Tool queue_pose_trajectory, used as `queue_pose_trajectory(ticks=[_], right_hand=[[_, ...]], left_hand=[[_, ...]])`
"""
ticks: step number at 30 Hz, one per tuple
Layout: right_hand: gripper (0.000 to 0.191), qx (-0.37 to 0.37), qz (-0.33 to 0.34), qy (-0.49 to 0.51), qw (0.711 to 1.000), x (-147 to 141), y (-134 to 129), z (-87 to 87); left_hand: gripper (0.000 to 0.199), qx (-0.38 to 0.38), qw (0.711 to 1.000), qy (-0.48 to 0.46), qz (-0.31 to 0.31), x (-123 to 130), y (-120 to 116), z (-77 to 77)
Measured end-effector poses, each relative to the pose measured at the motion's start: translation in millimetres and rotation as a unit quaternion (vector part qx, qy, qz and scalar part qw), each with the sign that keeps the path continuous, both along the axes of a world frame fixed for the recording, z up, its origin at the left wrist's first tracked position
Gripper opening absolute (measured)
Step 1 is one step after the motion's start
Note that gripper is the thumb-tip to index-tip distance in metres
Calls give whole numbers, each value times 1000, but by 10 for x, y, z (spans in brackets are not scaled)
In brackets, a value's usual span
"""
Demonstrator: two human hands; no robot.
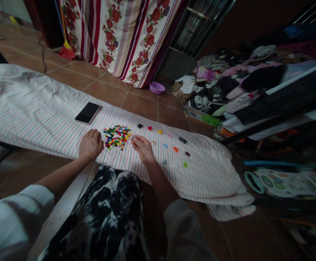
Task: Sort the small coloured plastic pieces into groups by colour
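Mixed pieces (117, 137) — between both hands (117, 145)

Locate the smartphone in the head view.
Head view, left of centre: the smartphone lies on the striped cloth, beyond the left hand.

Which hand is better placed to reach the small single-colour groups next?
Probably the right hand: it is between the mixed pile and those colour groups, while the left hand rests on the pile's far side.

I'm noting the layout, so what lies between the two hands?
In the head view, a pile of small multicoloured pieces lies between the left hand and right hand, on the striped cloth.
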State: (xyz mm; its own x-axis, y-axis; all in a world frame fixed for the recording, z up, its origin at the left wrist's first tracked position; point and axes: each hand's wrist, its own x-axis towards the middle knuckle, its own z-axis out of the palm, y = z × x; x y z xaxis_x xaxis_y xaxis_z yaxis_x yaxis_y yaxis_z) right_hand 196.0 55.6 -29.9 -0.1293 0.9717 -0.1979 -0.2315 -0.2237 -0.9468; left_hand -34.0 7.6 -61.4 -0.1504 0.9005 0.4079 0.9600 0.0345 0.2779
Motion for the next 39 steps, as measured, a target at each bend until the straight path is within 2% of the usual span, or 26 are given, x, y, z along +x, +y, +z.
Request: queue_pose_trajectory(ticks=[4, 11, 15, 20, 23, 24, 28, 30, 35, 39], right_hand=[[39, 25, -61, -15, 998, 308, 22, 78], [40, 87, -219, -68, 969, 1181, -77, 150], [42, 92, -283, -114, 948, 1591, -258, 67], [39, 122, -305, -209, 921, 1841, -500, -186], [31, 183, -308, -338, 870, 1903, -625, -370], [29, 219, -303, -389, 842, 1914, -661, -425], [25, 358, -289, -551, 697, 1899, -759, -581], [21, 391, -294, -582, 649, 1856, -784, -614], [19, 412, -305, -615, 599, 1723, -804, -623], [19, 410, -296, -640, 578, 1674, -817, -620]], left_hand=[[24, -4, 1000, 10, -7, -4, -4, 24], [25, -13, 1000, 3, -4, -8, -7, 50], [26, -14, 1000, 6, -2, -9, -7, 43], [27, -9, 1000, -11, -6, -9, -12, 49], [28, -6, 1000, -20, -2, 4, -21, 70], [27, -6, 1000, -21, -1, 8, -24, 78], [26, 3, 1000, 0, -13, 7, -28, 85], [27, 6, 1000, 15, -16, -3, -23, 75], [29, -10, 999, 33, -17, -21, -9, 72], [28, -27, 999, 14, -11, -9, -15, 105]])
